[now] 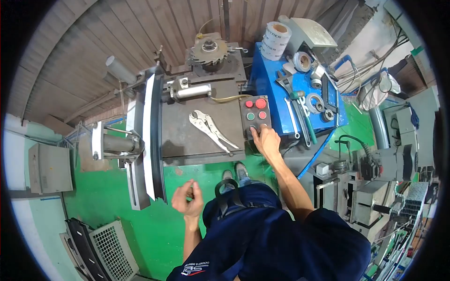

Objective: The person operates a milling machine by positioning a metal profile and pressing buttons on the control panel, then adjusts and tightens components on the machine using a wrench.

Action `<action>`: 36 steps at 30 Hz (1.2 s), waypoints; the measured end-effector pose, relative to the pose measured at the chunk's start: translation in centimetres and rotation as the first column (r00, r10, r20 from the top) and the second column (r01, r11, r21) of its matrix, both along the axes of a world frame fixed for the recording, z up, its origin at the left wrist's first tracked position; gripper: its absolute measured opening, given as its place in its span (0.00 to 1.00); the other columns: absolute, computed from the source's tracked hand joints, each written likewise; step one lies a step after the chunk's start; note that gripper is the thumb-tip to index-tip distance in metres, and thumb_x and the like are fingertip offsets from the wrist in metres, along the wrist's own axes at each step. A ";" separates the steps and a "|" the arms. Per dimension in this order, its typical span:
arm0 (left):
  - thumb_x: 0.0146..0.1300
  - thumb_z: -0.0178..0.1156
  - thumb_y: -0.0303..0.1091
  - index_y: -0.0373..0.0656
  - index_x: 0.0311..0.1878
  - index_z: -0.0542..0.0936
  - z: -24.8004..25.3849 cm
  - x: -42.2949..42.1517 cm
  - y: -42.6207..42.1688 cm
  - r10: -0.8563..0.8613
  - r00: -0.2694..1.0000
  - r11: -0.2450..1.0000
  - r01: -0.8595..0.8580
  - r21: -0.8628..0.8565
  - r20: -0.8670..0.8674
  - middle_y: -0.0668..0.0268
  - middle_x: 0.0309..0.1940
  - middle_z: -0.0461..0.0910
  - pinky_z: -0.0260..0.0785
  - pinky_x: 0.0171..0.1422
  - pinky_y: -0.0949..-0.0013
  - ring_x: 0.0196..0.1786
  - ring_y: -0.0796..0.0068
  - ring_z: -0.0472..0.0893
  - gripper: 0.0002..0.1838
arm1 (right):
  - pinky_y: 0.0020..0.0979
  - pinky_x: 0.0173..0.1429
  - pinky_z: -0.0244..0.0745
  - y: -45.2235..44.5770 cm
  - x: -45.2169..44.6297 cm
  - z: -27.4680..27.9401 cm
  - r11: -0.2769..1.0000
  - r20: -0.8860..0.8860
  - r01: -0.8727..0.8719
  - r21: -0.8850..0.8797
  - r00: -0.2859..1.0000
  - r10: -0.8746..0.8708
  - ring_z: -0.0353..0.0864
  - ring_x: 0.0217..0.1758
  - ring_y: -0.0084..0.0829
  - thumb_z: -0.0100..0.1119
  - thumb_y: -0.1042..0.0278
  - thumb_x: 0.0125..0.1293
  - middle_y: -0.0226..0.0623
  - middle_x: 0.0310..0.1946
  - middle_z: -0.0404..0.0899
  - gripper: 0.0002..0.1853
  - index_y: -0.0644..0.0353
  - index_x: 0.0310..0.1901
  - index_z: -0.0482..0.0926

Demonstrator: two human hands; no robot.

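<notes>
My right hand (266, 140) is at the lower part of a dark control box (244, 105) with red and green buttons. Its fingers are curled, with the tips on a dark control knob (253, 128). My left hand (186, 200) hovers over the green floor in front of the machine, fingers loosely bent, thumb apart, nothing visible in it. Nearest to it is a long black-and-white profile (153, 136), which stretches along the machine's left side. Locking pliers (210, 130) lie on the metal machine table (180, 140), between the profile and the control box.
A toothed saw blade (209, 52) sits at the back, behind a pneumatic cylinder (194, 91). On the right, a blue cabinet (280, 119) carries wrenches (292, 117), tape rolls (302, 61) and a large label roll (275, 41). A grille panel (112, 250) leans at lower left.
</notes>
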State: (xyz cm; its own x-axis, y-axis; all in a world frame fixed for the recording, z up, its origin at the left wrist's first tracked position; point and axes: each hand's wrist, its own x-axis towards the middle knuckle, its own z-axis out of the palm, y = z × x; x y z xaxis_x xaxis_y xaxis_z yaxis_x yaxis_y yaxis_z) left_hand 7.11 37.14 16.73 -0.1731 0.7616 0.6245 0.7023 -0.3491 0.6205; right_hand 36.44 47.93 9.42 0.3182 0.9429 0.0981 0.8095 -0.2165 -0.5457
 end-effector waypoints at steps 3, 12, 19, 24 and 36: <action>0.55 0.71 0.18 0.38 0.41 0.86 1.1 1.3 0.0 -0.086 0.996 0.996 0.086 0.016 -0.031 0.69 0.18 0.78 0.62 0.23 0.73 0.16 0.78 0.72 0.11 | 0.50 0.39 0.82 1.5 -1.0 -1.1 0.999 0.203 -0.032 0.002 0.979 0.031 0.87 0.31 0.53 0.62 0.48 0.70 0.50 0.28 0.84 0.21 0.61 0.33 0.83; 0.55 0.71 0.20 0.39 0.41 0.86 1.2 1.5 -0.9 -0.201 0.979 0.977 0.203 0.064 -0.032 0.69 0.17 0.80 0.63 0.24 0.73 0.15 0.78 0.73 0.10 | 0.50 0.39 0.82 2.1 -1.1 -1.4 0.996 0.228 -0.045 -0.072 0.972 0.061 0.87 0.33 0.55 0.58 0.52 0.72 0.56 0.29 0.85 0.22 0.63 0.29 0.85; 0.55 0.71 0.19 0.38 0.40 0.85 1.3 1.8 -0.8 -0.203 0.978 0.977 0.205 0.059 -0.038 0.69 0.17 0.80 0.63 0.23 0.73 0.15 0.78 0.74 0.09 | 0.53 0.46 0.82 2.4 -1.0 -3.1 0.977 -0.065 0.153 -0.150 0.984 -0.164 0.86 0.40 0.60 0.55 0.50 0.73 0.59 0.32 0.85 0.24 0.64 0.29 0.86; 0.54 0.73 0.20 0.39 0.38 0.87 1.4 2.4 -0.8 -0.205 0.979 0.976 0.205 0.066 -0.011 0.71 0.16 0.78 0.61 0.22 0.73 0.14 0.79 0.71 0.09 | 0.55 0.46 0.80 0.6 -2.0 0.0 0.985 -0.104 0.105 -0.139 0.987 -0.120 0.85 0.42 0.59 0.61 0.56 0.70 0.54 0.37 0.84 0.15 0.63 0.37 0.81; 0.55 0.73 0.21 0.40 0.38 0.86 1.6 3.1 -0.9 -0.271 0.962 0.962 0.272 0.008 -0.038 0.70 0.17 0.79 0.63 0.24 0.73 0.15 0.78 0.73 0.08 | 0.50 0.40 0.78 -1.1 0.4 -0.3 0.957 0.052 -0.204 0.207 0.979 0.197 0.82 0.38 0.51 0.64 0.68 0.67 0.44 0.36 0.75 0.08 0.60 0.40 0.74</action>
